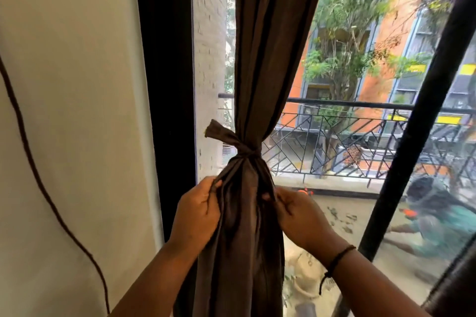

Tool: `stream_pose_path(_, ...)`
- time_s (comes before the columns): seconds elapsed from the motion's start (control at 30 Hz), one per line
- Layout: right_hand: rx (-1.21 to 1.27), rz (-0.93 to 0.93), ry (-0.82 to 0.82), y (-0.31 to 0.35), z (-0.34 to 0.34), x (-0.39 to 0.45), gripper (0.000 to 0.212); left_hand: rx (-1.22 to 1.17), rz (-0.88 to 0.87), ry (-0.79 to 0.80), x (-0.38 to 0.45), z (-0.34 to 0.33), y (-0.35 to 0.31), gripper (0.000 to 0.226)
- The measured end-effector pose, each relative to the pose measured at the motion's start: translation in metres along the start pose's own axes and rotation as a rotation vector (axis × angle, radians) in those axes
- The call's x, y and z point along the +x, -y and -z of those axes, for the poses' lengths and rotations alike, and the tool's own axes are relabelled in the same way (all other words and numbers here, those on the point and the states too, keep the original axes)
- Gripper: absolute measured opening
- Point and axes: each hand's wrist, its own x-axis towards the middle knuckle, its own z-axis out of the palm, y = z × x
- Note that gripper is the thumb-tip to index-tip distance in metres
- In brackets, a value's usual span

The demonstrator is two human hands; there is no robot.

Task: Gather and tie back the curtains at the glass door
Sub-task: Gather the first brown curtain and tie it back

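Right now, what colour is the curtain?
Dark brown curtain, plain, seen best in the head view.

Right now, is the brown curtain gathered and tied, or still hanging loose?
Gathered and tied. A brown fabric tie-back is knotted round the brown curtain, cinching it into one bundle. Both hands, left and right, pinch folds below the knot.

curtain (257, 59) before glass door (360, 136) | tie (242, 148) around curtain | wall (72, 110) left | railing (347, 141) behind glass

Balcony floor (353, 210) beyond the glass — scattered leaf litter (342, 219) across its pale surface
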Motion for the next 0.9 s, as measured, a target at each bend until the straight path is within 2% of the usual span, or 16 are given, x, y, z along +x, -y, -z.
stream_pose_path(0.07,-0.061,-0.035,-0.092,0.005,-0.002,-0.003,0.039,0.007,-0.024,0.01,0.003,0.001,0.005,0.022)
stream_pose_path(0.13,0.07,-0.142,-0.191,0.015,-0.012,-0.01,0.021,-0.034,-0.043,0.035,0.003,0.001,0.003,0.019)
stream_pose_path(0.27,0.322,-0.249,-0.225,0.045,-0.038,-0.04,0.034,-0.17,-0.125,0.139,-0.005,0.004,0.001,0.008)
stream_pose_path(0.37,0.423,-0.264,-0.266,0.057,-0.049,-0.045,0.029,-0.48,0.02,0.325,-0.006,0.011,-0.004,0.011)
stream_pose_path(0.43,0.353,-0.28,-0.291,0.06,-0.048,-0.042,0.019,-0.638,0.166,0.419,-0.003,0.015,-0.007,0.008)
stream_pose_path(0.5,0.218,-0.277,-0.311,0.06,-0.044,-0.04,0.021,-0.615,0.253,0.372,-0.001,0.017,-0.006,0.011)
stream_pose_path(0.57,0.134,-0.286,-0.337,0.058,-0.037,-0.038,0.023,-0.559,0.252,0.293,0.0,0.018,-0.002,0.023)
stream_pose_path(0.63,0.104,-0.324,-0.365,0.055,-0.032,-0.038,0.017,-0.563,0.215,0.238,-0.001,0.019,-0.005,0.032)
stream_pose_path(0.8,0.089,-0.389,-0.424,0.052,-0.019,-0.041,0.024,-0.323,-0.045,0.153,-0.008,0.033,-0.007,0.018)
stream_pose_path(0.87,0.086,-0.385,-0.444,0.056,-0.007,-0.04,0.03,-0.195,-0.153,0.067,-0.01,0.044,-0.005,0.005)
stream_pose_path(0.9,0.077,-0.377,-0.472,0.057,0.001,-0.038,0.03,-0.146,-0.183,0.009,-0.011,0.049,-0.005,0.008)
